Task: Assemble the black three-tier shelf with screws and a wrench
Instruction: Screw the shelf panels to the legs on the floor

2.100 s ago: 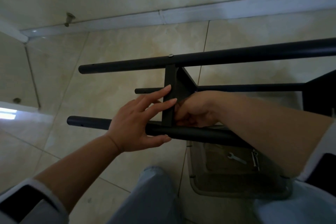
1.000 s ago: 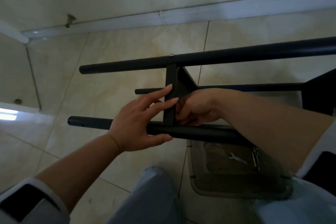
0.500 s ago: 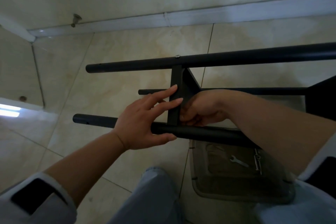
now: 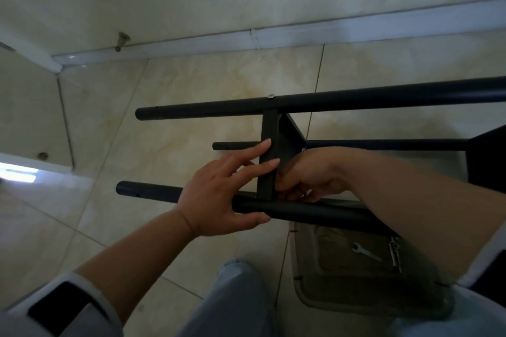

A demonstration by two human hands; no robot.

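Observation:
The black shelf frame lies on its side above the tiled floor. Its near tube and far tube run left to right, joined by a black tier panel. A screw head sits on the far tube above the panel. My left hand presses straight fingers against the panel's edge, thumb under the near tube. My right hand is curled at the joint of panel and near tube, fingertips pinching a small shiny screw. A wrench lies in a clear tray below.
A third, thinner tube runs behind the panel to another black tier at the right edge. Several screws lie in the tray beside the wrench. My knees are at the bottom. A wall and skirting run along the back.
Both hands stay at the same joint. My right hand's fingers shift a little at the panel's lower corner. The view has drifted slightly, so the frame sits a bit further right.

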